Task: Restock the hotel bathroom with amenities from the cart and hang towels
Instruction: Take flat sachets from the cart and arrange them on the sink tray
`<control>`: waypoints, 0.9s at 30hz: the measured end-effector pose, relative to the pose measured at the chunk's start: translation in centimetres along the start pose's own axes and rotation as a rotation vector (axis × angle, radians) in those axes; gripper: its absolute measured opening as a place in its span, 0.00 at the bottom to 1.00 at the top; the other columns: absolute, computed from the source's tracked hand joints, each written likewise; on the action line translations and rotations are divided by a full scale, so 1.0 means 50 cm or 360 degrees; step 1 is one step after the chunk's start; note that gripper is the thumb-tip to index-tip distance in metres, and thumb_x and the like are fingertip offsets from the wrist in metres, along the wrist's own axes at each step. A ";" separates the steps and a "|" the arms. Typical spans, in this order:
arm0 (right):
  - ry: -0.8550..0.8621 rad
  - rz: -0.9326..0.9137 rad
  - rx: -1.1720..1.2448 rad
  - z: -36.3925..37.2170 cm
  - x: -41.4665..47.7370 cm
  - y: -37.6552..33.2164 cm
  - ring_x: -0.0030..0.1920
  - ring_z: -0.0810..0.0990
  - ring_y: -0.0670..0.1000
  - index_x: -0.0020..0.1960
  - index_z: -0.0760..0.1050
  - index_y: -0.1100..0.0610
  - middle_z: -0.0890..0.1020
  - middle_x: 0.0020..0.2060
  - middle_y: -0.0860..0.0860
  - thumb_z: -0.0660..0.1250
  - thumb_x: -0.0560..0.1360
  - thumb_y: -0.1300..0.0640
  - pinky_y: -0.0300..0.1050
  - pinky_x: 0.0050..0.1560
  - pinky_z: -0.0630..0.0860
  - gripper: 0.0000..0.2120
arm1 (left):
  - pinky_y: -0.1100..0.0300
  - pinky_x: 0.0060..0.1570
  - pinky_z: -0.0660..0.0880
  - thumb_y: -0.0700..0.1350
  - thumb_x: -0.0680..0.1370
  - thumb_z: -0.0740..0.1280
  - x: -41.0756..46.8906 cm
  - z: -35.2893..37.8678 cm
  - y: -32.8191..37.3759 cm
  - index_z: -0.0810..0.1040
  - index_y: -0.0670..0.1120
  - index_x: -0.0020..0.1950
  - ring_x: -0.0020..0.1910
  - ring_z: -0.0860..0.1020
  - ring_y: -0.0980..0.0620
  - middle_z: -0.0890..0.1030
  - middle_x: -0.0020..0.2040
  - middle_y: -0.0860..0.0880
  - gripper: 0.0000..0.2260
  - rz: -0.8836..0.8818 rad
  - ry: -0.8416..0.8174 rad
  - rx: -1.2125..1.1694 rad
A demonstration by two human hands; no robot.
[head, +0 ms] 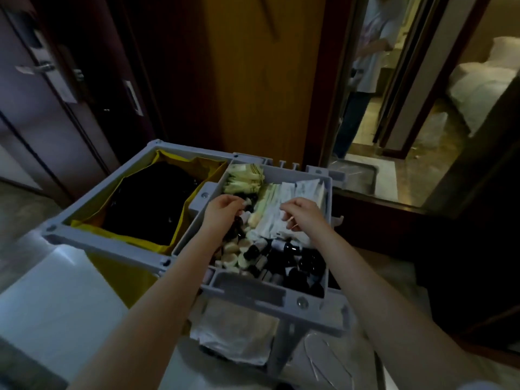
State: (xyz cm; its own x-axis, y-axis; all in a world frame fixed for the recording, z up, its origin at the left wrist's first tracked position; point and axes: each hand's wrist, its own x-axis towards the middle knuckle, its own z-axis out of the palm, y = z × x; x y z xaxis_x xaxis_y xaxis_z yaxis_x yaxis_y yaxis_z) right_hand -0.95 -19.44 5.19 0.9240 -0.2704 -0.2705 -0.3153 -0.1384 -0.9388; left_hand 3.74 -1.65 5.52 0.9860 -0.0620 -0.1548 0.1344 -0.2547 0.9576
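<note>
Both hands are down in the grey tray (pixel 328 237) that sits in the right half of the cart (pixel 112 244). The left hand (pixel 222 211) is over the tray's left side with its fingers curled, and the fingertips pinch a small bottle (pixel 247 203) with a white cap, held just above the other dark bottles (pixel 298 257) that fill the near end of the tray. The right hand (pixel 303 213) is beside it, a little to the right, with fingers bent down and closed on the top of the white packets (pixel 270 220) that stand in a row along the tray's middle; whether one is lifted free cannot be told. Pale yellow sachets (pixel 244 178) are stacked at the far left corner, and round cream lids (pixel 233 257) lie between the left forearm and the dark bottles. The tray walls rise close on both sides of the hands, with the right wall just beyond the right wrist. Left of the tray, the cart holds a yellow bag (pixel 194 198) lined in black. Folded white towels (pixel 233 333) lie on the shelf under the tray's near edge. Behind the cart stands a wooden door (pixel 253 66). To the right a doorway (pixel 365 170) opens onto a tiled floor where a person (pixel 363 66) stands, and a bed (pixel 484 80) shows further right.
</note>
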 end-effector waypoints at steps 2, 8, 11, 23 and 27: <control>-0.0039 0.0015 -0.0012 0.002 0.057 -0.004 0.32 0.75 0.51 0.47 0.75 0.61 0.78 0.37 0.53 0.63 0.78 0.57 0.43 0.35 0.73 0.07 | 0.59 0.41 0.73 0.45 0.79 0.63 0.044 0.004 0.002 0.78 0.44 0.47 0.42 0.77 0.51 0.79 0.41 0.48 0.06 0.0026 0.0015 0.0097; -0.0220 0.0124 -0.0294 0.045 0.200 -0.002 0.44 0.78 0.51 0.53 0.74 0.57 0.78 0.51 0.54 0.61 0.79 0.54 0.47 0.44 0.75 0.08 | 0.63 0.35 0.69 0.42 0.79 0.61 0.141 -0.004 0.003 0.76 0.43 0.53 0.36 0.72 0.55 0.76 0.40 0.50 0.07 0.0066 0.0082 0.0569; -0.0378 -0.0002 -0.0667 0.078 0.261 -0.018 0.60 0.73 0.56 0.70 0.65 0.55 0.71 0.65 0.54 0.62 0.79 0.51 0.47 0.55 0.71 0.22 | 0.59 0.38 0.71 0.42 0.79 0.62 0.185 -0.011 0.006 0.77 0.43 0.53 0.41 0.74 0.51 0.76 0.42 0.49 0.06 0.0068 0.0125 0.0714; 0.0041 -0.0605 -0.1578 0.182 0.421 -0.058 0.62 0.68 0.57 0.58 0.77 0.56 0.73 0.58 0.54 0.61 0.79 0.51 0.53 0.60 0.69 0.13 | 0.61 0.46 0.69 0.43 0.76 0.66 0.302 -0.050 -0.021 0.78 0.43 0.53 0.46 0.74 0.54 0.79 0.47 0.49 0.07 0.0080 0.0093 0.0704; 0.0315 -0.0509 -0.0667 0.151 0.404 -0.075 0.39 0.73 0.53 0.46 0.76 0.57 0.74 0.37 0.53 0.60 0.80 0.54 0.45 0.39 0.66 0.09 | 0.61 0.47 0.68 0.43 0.77 0.65 0.314 -0.043 -0.009 0.77 0.44 0.55 0.49 0.74 0.53 0.76 0.47 0.51 0.09 0.0078 0.0105 0.0552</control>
State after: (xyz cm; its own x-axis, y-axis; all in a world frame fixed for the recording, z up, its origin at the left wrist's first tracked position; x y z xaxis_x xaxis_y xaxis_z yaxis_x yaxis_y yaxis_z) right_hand 20.54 -17.19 1.63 0.9422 -0.3209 0.0967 -0.1227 -0.5987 -0.7915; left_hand 19.39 -0.42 3.17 0.9962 -0.0226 -0.0837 0.0562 -0.5663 0.8222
